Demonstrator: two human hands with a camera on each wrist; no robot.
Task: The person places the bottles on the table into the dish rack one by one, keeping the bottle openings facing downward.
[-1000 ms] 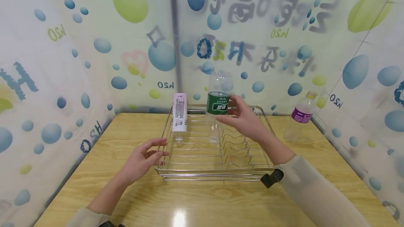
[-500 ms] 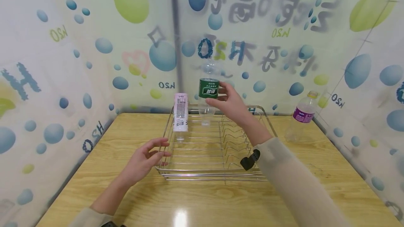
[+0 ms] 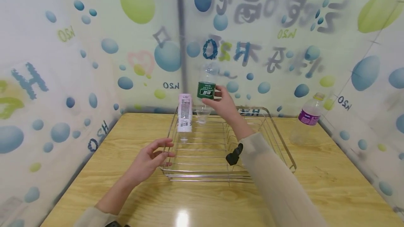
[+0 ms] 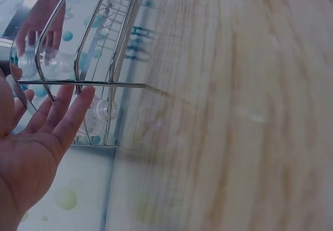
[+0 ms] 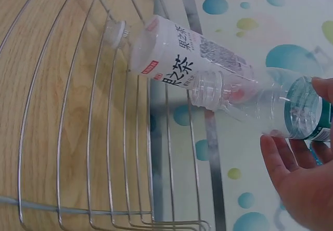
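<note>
In the head view, my right hand (image 3: 223,105) grips a clear plastic bottle with a green label (image 3: 206,90) around its label. The bottle is upside down, its uncapped neck pointing down over the back of a metal wire dish rack (image 3: 202,156). Close to its left, an upside-down bottle with a pink and white label (image 3: 184,112) stands in the rack; the right wrist view shows the open neck (image 5: 207,89) of the held bottle beside that label. My left hand (image 3: 148,160) rests its loosely extended fingers (image 4: 70,117) at the rack's left side wires.
A clear bottle with a purple label (image 3: 309,117) and yellow cap stands upright on the wooden table (image 3: 334,185), right of the rack. Wavy wire dividers lie in the rack's right half. A patterned curtain (image 3: 139,76) hangs close behind the rack.
My right hand has carried the green-labelled bottle left and back, bringing it near the pink-labelled one. The left hand stays at the rack's side. The head view has shifted slightly.
</note>
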